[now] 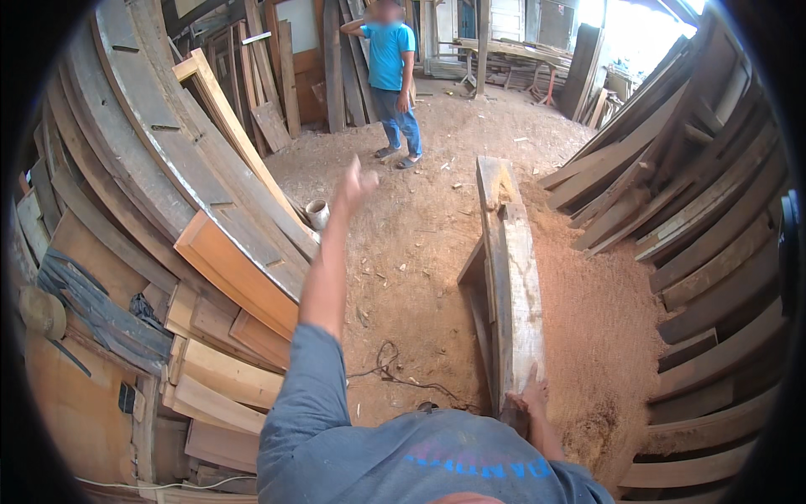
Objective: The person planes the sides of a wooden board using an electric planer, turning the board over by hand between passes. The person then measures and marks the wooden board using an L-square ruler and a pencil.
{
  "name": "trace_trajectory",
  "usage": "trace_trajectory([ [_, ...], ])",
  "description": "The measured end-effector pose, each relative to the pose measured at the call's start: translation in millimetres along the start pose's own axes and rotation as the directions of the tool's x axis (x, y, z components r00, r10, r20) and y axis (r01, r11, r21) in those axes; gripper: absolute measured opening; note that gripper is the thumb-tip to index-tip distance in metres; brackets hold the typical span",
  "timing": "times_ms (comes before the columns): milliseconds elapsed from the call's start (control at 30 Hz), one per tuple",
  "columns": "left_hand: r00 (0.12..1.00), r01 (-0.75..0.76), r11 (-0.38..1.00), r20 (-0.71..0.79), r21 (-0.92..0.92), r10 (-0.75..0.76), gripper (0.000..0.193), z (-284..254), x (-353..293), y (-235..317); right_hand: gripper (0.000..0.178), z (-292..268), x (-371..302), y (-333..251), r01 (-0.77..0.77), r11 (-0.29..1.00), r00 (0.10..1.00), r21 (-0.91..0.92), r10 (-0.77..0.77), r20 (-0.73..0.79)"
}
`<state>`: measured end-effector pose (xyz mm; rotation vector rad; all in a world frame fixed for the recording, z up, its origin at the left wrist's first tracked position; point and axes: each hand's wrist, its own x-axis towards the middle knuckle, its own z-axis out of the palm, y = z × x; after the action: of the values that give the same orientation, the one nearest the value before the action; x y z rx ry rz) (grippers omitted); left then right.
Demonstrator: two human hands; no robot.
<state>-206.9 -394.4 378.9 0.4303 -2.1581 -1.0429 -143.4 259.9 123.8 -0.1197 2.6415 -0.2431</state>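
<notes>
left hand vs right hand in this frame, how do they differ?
The left hand is raised on an outstretched arm, pointing ahead, touching nothing; the right hand is low, close to the body, resting on the near end of the long wooden beam. The left fingers look curled, apart from the pointing one; the right hand's fingers lie spread on the wood. Both hands are bare.

Under the right hand, a pale grey-brown weathered beam; beside it, orange-tan sawdust. Beyond the left hand, a person's turquoise shirt.
</notes>
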Motion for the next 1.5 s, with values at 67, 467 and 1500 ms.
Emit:
trace_trajectory([
  [67,0.919,0.183,0.973,0.328,0.139,-0.220,0.080,61,-97,-83,0.136,-3,-6,-2,-0.006,1.000,1.000,-0.031,0.005,-0.020],
  [467,0.072,0.785,0.404,0.577,0.470,-0.813,0.039,148,-572,-211,0.134,11,-9,-5,-0.098,0.987,0.995,-0.130,0.100,0.010],
  [1500,-0.015,0.871,0.354,0.738,0.341,-0.674,0.036,194,-559,-158,0.119,-34,-18,4,-0.103,0.994,0.994,-0.048,0.101,-0.038],
])
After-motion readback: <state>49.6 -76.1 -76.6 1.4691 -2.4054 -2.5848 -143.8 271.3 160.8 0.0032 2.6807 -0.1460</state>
